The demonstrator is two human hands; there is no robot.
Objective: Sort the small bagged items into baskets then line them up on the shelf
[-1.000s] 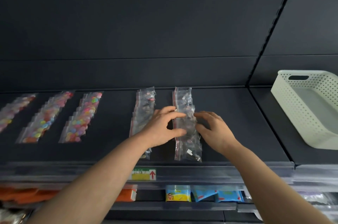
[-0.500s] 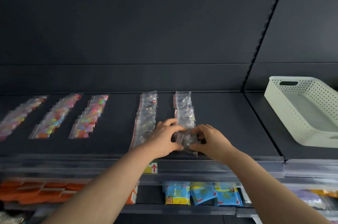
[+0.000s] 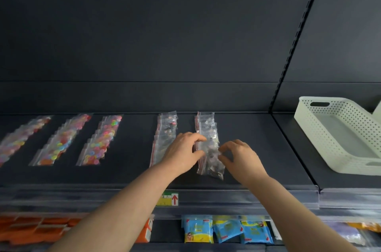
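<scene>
The left hand (image 3: 183, 152) pinches the row of bags (image 3: 207, 126) between the hands; the right hand (image 3: 242, 158) curls at its other edge, grip unclear. Nudge gently, keeping overlaps straight.

Cream perforated basket (image 3: 338, 128); dark grey shelf (image 3: 257, 148); multicoloured bags (image 3: 101, 142).

Glossy clear plastic bags (image 3: 208, 144), matt dark shelf (image 3: 132, 173); perforated plastic basket (image 3: 338, 128) — satin cream
</scene>
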